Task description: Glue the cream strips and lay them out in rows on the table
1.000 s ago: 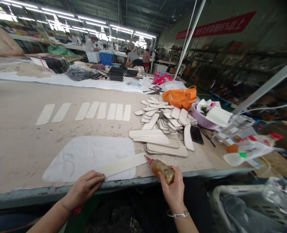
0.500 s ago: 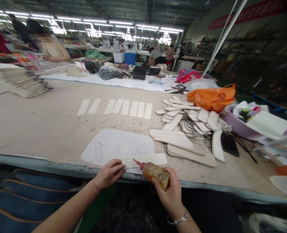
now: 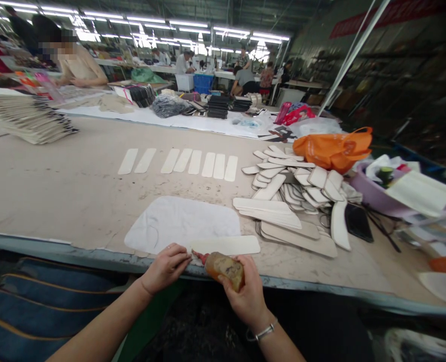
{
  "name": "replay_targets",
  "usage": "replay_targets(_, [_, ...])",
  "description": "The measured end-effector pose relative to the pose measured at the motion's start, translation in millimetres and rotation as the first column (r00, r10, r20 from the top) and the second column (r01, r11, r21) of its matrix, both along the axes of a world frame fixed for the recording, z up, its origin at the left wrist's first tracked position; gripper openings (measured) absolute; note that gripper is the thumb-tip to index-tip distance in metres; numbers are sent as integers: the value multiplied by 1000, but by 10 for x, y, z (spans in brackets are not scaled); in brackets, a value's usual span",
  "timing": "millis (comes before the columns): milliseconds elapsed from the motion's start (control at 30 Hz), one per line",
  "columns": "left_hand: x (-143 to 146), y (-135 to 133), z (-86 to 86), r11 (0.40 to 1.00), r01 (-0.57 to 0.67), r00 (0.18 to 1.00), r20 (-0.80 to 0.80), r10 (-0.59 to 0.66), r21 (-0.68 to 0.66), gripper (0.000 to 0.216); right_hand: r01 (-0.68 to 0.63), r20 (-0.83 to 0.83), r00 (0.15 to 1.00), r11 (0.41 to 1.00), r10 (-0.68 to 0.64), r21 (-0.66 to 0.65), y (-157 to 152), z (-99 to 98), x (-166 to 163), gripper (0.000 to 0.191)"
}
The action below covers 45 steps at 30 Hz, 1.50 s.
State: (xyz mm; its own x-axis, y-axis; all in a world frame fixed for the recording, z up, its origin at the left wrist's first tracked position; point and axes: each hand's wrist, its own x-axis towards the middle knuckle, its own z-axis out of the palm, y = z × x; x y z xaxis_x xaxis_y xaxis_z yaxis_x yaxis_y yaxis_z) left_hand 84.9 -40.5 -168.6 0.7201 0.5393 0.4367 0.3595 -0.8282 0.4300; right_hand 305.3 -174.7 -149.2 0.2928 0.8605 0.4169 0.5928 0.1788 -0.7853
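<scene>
My right hand is wrapped round a squeeze bottle of amber liquid, which looks like glue. The bottle lies tilted, its red nozzle tip pointing left at the near end of a long white strip. My left hand has its fingers closed together at the strip's left end, at the table's front edge; the fingers cover that end. Under the strip lies a white cloth-like sheet.
Several small white pieces lie in a row farther back. To the right are a heap of white pieces, stacked strips, a phone, an orange bag and a purple basin. A co-worker sits far left.
My right hand has moved left with the bottle, bringing the nozzle from over the strip close to my left fingers. My left hand has shifted slightly left. The view has tilted a little.
</scene>
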Motion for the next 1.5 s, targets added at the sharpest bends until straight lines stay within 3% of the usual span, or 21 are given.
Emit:
replay_targets(200, [7,7,-5,1000,-1,1000,11,1,27,13,15,33,999,1000,-14,-27,-171,57,43,37])
replay_targets(367, [-7,52,-38,999,20,1000,-19,-20,25,13,149,85,986,988,-145,-44,-363,40,248,38])
replay_targets(600, [-24,169,9,997,66,986,-153,-70,-34,20,423,163,896,906,-413,-31,-619,26,673,39])
replay_targets(767, [42,209,105,990,95,965,-236,-116,-100,22,536,220,824,844,-522,-8,-693,95,876,34])
replay_targets(967, [71,246,130,980,115,947,-281,-158,-162,24,463,213,859,884,-465,62,-654,72,761,37])
replay_targets(1133, [68,264,97,981,140,946,-274,-172,-132,21,235,100,965,970,-241,70,-397,24,379,41])
replay_targets(1267, [74,232,93,987,127,953,-265,-148,-95,18,96,75,992,994,-100,53,-250,36,231,42])
replay_targets(1367, [71,206,80,992,102,952,-280,-120,-79,17,138,98,985,990,-140,21,-305,21,329,40])
replay_targets(1500, [58,212,32,993,102,951,-288,-113,-52,16,353,138,926,936,-351,13,-500,-14,622,36])
